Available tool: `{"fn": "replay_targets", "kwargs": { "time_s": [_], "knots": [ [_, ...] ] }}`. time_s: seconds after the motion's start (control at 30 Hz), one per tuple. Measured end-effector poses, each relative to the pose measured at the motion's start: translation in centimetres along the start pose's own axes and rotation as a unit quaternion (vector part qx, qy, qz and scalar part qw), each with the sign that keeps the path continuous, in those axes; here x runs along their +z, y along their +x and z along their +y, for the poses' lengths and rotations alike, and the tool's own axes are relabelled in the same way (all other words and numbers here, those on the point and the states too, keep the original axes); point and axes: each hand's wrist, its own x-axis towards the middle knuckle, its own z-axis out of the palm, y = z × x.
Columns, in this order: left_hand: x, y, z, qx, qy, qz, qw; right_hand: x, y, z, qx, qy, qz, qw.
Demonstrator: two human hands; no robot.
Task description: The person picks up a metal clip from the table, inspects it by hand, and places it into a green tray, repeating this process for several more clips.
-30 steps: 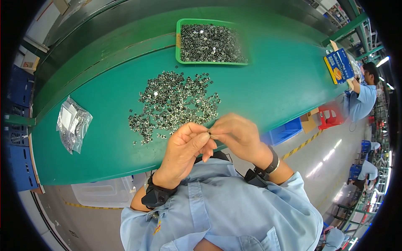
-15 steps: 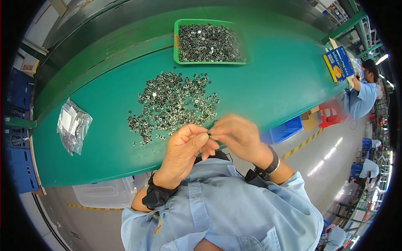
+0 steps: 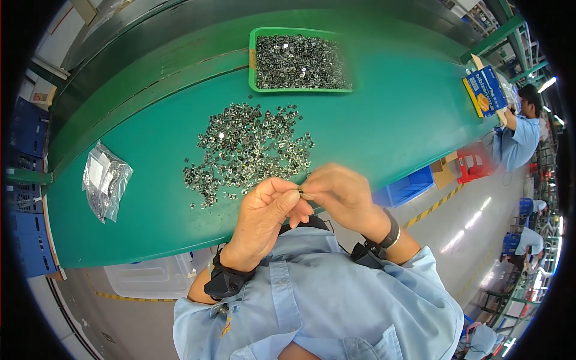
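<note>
Nearest are two hands, meeting over the near edge of the worktop (image 3: pixel 384 120); the left hand (image 3: pixel 264 219) has its grip clamped, thumb against finger, on a small dark part (image 3: pixel 300 191); the right hand (image 3: pixel 345 193) appears to pinch the same part from the right; the work on this part looks under way, though the fingers hide how far it has got. Beyond lies a loose pile of small metal pieces (image 3: pixel 252 144), which I take to be mostly left to handle; a clear bag (image 3: pixel 107 183) rests well apart on the left; at the far side sits a green tray (image 3: pixel 253 66) full of similar pieces, and whether those are finished or waiting I cannot tell. Counted, near to far: two hands, one part between the fingertips, one pile, one bag, one tray; the pieces in pile and tray are too many and too small to count.
</note>
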Motion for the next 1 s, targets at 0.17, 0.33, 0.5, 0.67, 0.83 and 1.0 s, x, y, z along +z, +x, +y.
{"fn": "replay_targets", "kwargs": {
  "time_s": [0.17, 0.33, 0.5, 0.67, 0.83, 1.0],
  "knots": [
    [0.1, 0.0, 0.1, -0.004, 0.007, -0.001, 1.000, 0.1, -0.1, 0.1, 0.025, 0.006, 0.004, 1.000],
    [0.4, 0.1, 0.5, 0.001, 0.007, -0.009, 1.000, 0.0, 0.1, 0.4, 0.089, 0.095, 0.020, 0.991],
    [0.0, 0.3, 0.9, -0.004, 0.002, -0.043, 0.999, 0.1, 0.2, 0.4, 0.192, 0.244, 0.045, 0.950],
    [-0.5, 0.3, 1.1, 0.001, -0.021, -0.033, 0.999, -0.5, 1.8, 0.8, 0.215, 0.331, 0.045, 0.918],
    [-1.2, 0.4, 1.3, 0.007, -0.031, -0.028, 0.999, -1.0, 3.5, 0.9, 0.230, 0.297, 0.029, 0.926],
    [-1.8, 0.2, 1.1, 0.006, -0.024, -0.012, 1.000, -4.0, 9.6, 2.4, 0.196, 0.121, 0.050, 0.972]
  ]
}}
